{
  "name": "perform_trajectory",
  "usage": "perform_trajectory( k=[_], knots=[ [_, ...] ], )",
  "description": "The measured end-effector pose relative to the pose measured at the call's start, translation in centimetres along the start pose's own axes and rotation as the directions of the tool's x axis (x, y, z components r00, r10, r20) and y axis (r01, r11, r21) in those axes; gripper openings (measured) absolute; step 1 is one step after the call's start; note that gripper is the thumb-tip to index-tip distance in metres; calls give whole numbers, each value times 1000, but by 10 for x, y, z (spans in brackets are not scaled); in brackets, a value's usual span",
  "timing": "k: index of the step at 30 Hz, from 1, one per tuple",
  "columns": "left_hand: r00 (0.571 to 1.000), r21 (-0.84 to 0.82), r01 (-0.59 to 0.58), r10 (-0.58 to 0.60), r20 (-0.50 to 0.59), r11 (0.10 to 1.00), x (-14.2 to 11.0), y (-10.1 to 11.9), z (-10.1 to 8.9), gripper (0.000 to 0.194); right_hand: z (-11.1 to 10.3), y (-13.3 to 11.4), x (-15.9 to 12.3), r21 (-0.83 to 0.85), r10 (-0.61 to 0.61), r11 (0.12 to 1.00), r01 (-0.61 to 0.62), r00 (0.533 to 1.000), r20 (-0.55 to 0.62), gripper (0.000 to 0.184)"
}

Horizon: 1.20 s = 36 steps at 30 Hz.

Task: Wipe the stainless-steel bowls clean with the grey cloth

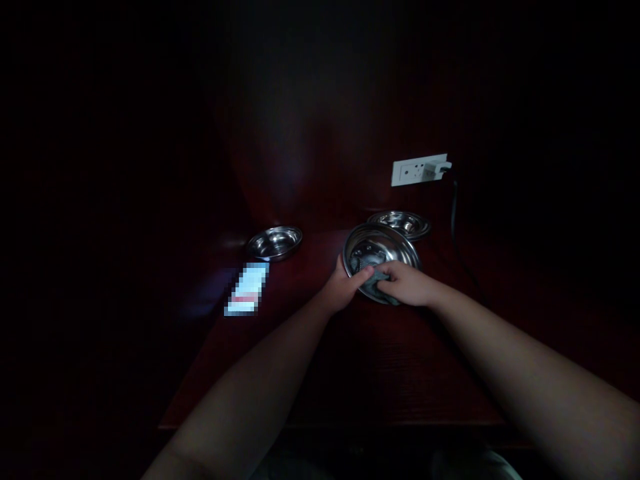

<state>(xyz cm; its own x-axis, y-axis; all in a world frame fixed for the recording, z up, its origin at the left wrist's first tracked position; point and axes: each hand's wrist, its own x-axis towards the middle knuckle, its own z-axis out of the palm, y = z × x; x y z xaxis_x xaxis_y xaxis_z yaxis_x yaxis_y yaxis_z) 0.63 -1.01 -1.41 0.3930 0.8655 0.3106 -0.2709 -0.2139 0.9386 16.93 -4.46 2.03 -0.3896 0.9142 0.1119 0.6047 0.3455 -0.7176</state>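
Observation:
A shiny steel bowl is tilted up toward me above the dark red table. My left hand grips its near left rim, with the thumb over the edge. My right hand is closed on a grey cloth pressed against the bowl's lower inside. Both forearms reach in from the bottom of the view.
A second steel bowl sits to the left, and a third stands just behind the held one. A blurred light card or packet lies at the left. A white wall socket has a plug and a dark cable running down. The surroundings are very dark.

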Motion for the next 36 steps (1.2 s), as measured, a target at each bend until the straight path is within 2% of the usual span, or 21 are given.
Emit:
perform_trajectory(
  k=[11, 16, 22, 26, 30, 36],
  knots=[
    [999, -19, 25, -26, -38, 1000, 1, -2, -1, 65, 0, -3, -1, 31, -11, 999, 11, 1000, 15, 11],
    [998, -58, 49, -52, -41, 997, 1, -3, -3, 65, 0, -1, -1, -42, 31, 999, -31, 999, -12, 9],
    [996, -75, 62, -66, -57, 995, 2, -6, -6, 62, -1, 0, 0, -168, 12, 985, -23, 998, -64, 8],
    [998, -31, 46, -47, -45, 998, 1, -6, -7, 61, 1, 0, 1, -139, 12, 990, -21, 998, -59, 9],
    [992, -10, 65, -65, -107, 998, 1, -6, -7, 63, 4, -1, 2, -116, -15, 993, 9, 999, -51, 9],
    [985, -44, 76, -82, -154, 996, 3, -6, -10, 60, 8, -1, 4, 40, -8, 999, 10, 999, -43, 8]
  ],
)
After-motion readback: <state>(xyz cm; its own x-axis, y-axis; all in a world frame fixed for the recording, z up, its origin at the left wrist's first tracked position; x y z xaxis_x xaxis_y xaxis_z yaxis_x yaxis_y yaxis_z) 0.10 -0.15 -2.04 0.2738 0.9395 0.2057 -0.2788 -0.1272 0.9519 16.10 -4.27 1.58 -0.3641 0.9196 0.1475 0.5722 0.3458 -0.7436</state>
